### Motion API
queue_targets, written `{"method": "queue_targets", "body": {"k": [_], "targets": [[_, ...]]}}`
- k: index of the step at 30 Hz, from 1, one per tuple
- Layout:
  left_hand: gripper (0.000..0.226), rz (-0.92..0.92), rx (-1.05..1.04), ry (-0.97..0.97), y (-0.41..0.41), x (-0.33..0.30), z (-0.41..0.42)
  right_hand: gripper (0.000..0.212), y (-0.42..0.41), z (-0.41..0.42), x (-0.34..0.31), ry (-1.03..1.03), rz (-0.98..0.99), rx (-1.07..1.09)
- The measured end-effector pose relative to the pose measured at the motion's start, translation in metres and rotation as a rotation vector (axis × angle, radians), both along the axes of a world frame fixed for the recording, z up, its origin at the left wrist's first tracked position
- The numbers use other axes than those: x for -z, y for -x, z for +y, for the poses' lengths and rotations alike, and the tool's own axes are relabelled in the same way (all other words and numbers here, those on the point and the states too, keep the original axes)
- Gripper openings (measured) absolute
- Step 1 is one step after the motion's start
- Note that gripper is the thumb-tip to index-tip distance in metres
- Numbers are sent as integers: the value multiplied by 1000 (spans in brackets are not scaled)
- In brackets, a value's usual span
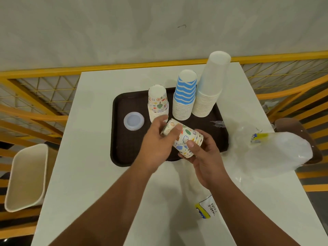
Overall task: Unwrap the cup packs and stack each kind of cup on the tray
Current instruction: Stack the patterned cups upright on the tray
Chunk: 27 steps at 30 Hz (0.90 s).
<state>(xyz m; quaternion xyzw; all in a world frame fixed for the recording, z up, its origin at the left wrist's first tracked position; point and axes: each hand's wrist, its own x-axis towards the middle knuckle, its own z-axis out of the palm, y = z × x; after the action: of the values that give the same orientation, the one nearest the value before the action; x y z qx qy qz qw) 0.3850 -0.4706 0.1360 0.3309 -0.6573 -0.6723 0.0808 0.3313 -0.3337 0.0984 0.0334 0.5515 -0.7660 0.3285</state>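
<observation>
A dark brown tray (124, 153) lies on the white table. On it stand three upside-down stacks: doodle-print cups (158, 102), blue-striped cups (185, 95) and plain white cups (211, 86). A clear round lid (134, 121) lies on the tray's left part. Both hands hold a short stack of doodle-print cups (184, 137) on its side above the tray's front. My left hand (159, 139) grips its closed end. My right hand (200, 155) grips its rim end from below, thumb on top.
Empty clear wrappers (269, 150) lie crumpled at the table's right edge, and another wrapper with a yellow-blue label (206, 208) lies near the front. A beige bin (26, 176) stands left of the table. Yellow railing runs behind and beside it.
</observation>
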Motion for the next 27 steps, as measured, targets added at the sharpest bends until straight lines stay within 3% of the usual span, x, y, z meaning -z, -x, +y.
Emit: {"method": "queue_targets", "body": {"k": [2, 5, 7, 11, 14, 19, 25, 27], "targets": [[37, 27, -63, -180, -7, 3, 4, 83, -4, -2, -1, -30, 45, -23], [36, 55, -122, -37, -6, -1, -3, 86, -6, -2, 0, -12, 33, -17], [37, 108, -157, 151, -1, -15, -16, 92, -6, 0, 1, 16, -3, 14], [42, 235, -144, 818, 21, -51, -50, 61, -6, 2, 1, -19, -12, 23], [46, 266, -98, 1028, 45, -62, -69, 56, -6, 3, 1, -35, -3, 23], [46, 97, 54, 1071, 74, -32, -86, 54, -3, 11, 1, -35, 3, 30], [50, -78, 153, 850, 72, 11, -86, 56, 0, 16, 3, -48, 5, 48], [50, -77, 106, 867, 68, 10, -84, 55, 2, 16, 3, -41, -2, 57]]}}
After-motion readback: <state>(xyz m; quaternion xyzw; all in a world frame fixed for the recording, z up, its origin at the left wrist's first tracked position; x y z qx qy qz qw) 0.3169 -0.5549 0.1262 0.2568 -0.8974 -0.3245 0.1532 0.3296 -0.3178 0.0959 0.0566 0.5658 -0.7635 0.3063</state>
